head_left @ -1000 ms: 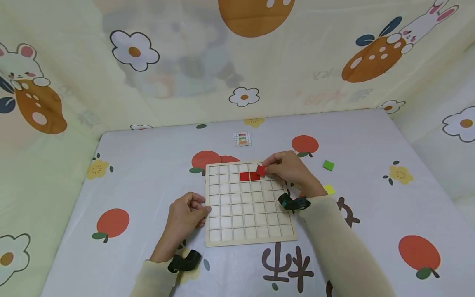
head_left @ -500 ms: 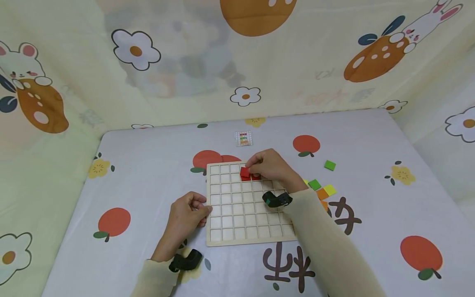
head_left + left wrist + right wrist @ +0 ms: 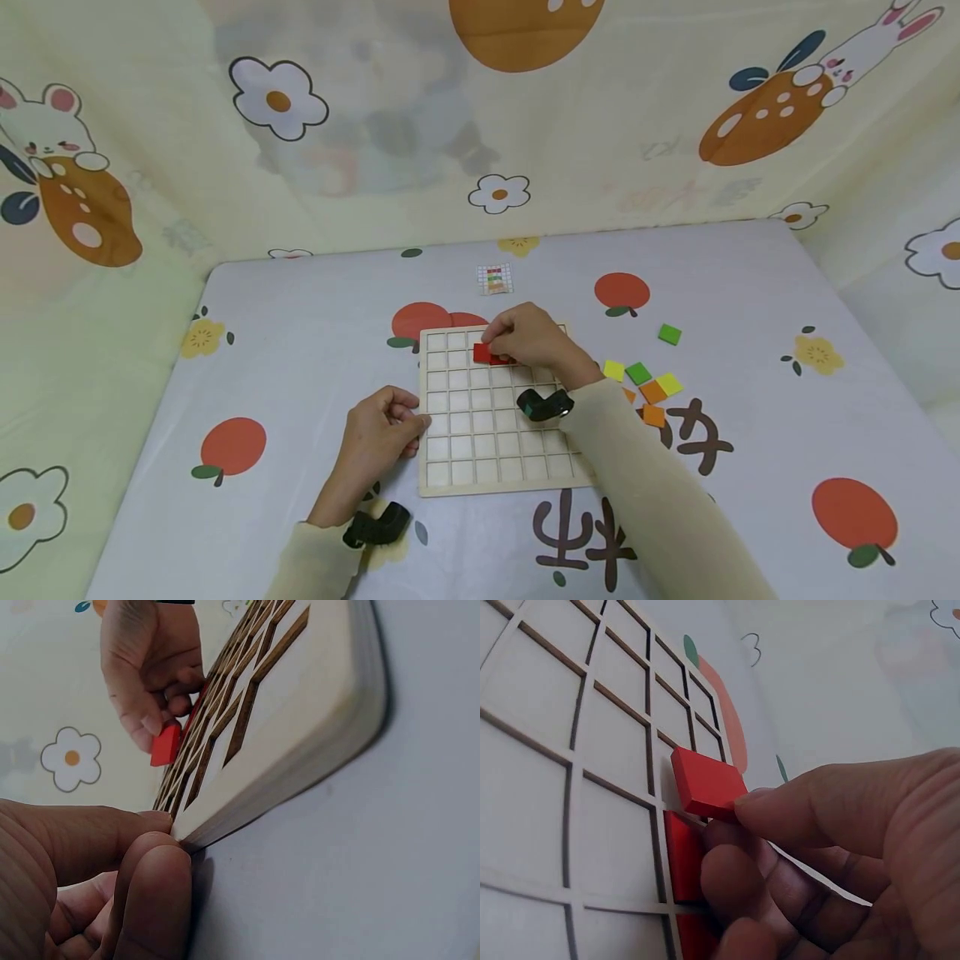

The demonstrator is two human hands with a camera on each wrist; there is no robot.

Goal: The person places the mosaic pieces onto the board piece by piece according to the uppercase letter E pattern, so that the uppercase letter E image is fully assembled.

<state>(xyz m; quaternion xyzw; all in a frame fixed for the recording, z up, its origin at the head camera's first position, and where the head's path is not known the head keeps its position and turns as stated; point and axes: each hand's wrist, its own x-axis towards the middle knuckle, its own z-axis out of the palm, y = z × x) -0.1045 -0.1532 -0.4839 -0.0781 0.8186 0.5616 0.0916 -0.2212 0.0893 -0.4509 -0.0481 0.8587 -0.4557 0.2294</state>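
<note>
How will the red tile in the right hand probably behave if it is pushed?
The red tile is probably stiff: pinched by the right hand, it shows flat faces and straight edges. Thin and small beside the gridded board, it is likely light. Being flat-sided, it should slide rather than roll, though the raised grid may stop it.

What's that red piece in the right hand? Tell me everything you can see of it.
The held tile is a red, flat, squarish slab with thick edges; wood or plastic, I can't tell. The right hand pinches it near one edge, tilted over the pale gridded board, close to another red tile. Board contact is unclear.
</note>
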